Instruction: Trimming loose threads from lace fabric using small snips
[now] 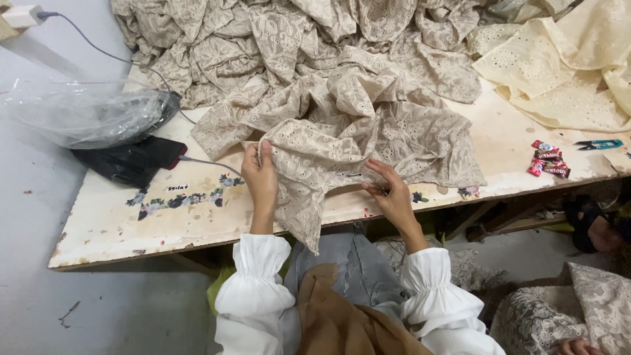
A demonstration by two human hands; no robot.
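Note:
A beige embroidered lace garment point(342, 141) lies crumpled on a worn white table point(131, 223), part of it hanging over the front edge. My left hand point(260, 174) pinches the garment's left edge near a fold. My right hand point(389, 190) grips the fabric lower down on the right, fingers curled into the cloth. Both wrists wear white gathered cuffs. A large heap of the same beige lace point(296, 39) fills the table behind.
Cream lace fabric point(565, 72) lies at the back right. Small candy packets point(547, 159) and blue thread snips point(599, 144) sit at the right. A clear plastic bag point(85, 112), a dark phone point(131, 161) and a cable are at the left. Another person's hand point(577, 346) touches lace at the lower right.

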